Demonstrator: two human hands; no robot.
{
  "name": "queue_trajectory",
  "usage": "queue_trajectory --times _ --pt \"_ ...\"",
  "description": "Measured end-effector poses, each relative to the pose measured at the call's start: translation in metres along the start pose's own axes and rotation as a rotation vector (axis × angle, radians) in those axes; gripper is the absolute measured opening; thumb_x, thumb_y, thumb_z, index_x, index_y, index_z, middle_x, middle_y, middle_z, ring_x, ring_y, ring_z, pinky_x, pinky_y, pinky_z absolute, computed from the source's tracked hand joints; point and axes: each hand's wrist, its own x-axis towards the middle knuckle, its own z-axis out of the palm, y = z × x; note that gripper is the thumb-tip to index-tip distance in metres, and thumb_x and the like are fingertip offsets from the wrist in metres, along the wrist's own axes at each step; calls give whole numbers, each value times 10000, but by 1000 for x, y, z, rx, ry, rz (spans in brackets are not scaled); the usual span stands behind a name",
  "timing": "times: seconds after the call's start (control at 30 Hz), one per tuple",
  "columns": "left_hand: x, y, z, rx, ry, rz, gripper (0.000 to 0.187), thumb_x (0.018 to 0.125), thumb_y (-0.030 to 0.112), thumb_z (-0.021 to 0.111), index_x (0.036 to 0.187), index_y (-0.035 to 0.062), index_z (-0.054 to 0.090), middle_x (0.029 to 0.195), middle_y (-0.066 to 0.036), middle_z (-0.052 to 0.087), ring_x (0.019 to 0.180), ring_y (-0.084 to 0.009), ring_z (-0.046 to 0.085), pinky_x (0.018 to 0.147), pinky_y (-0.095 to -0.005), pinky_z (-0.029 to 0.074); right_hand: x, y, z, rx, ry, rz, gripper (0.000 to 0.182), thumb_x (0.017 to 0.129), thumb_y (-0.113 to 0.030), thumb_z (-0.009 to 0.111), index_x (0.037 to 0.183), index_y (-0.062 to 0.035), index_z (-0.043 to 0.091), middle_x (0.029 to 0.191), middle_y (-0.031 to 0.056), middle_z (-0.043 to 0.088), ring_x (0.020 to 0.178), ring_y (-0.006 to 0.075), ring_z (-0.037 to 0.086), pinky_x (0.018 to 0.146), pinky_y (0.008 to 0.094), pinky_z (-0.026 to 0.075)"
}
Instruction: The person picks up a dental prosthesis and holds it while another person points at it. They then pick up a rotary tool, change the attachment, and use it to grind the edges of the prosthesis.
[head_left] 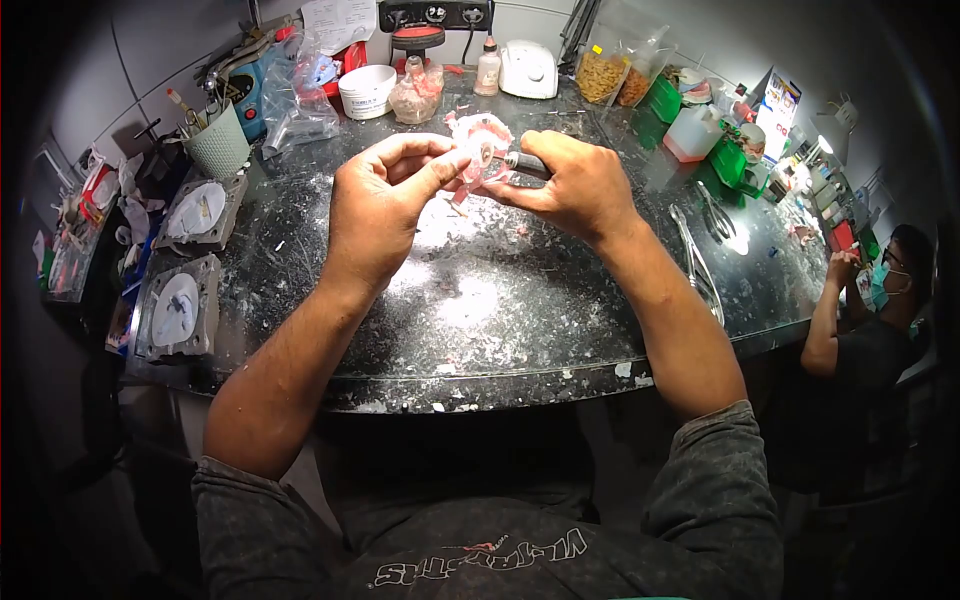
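Observation:
My left hand (385,195) pinches a pink denture-like piece (480,128) between thumb and fingertips, above the back of the dark bench. My right hand (585,185) is wrapped round a dark rotary handpiece (527,161), its tip pointing left. A small round disc (487,152) at that tip is against or very close to the pink piece; bright glare hides the exact contact. Thin pink scraps hang just below the piece, between both hands.
Two plaster models in metal flasks (182,310) lie at the left. A white tub (367,92), a dropper bottle (488,68) and a white device (528,70) line the back. Pliers-like tools (697,262) lie at right. A masked co-worker (880,300) sits at far right.

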Motion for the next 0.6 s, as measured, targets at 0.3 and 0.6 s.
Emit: queue_trajectory --times 0.3,0.6 --pt "-1 1 1 29 1 15 182 904 77 696 1042 -39 682 900 -64 703 806 -102 650 769 -236 510 0 1 0 -2 -10 -5 585 790 -689 638 777 -108 574 714 68 620 665 272 675 559 398 548" --pt "-1 3 1 30 -10 22 173 903 79 694 1032 -36 687 884 -59 699 785 -97 637 755 -233 501 0 3 2 32 1 -21 569 788 -671 658 770 -108 576 700 69 618 661 271 674 562 393 545"
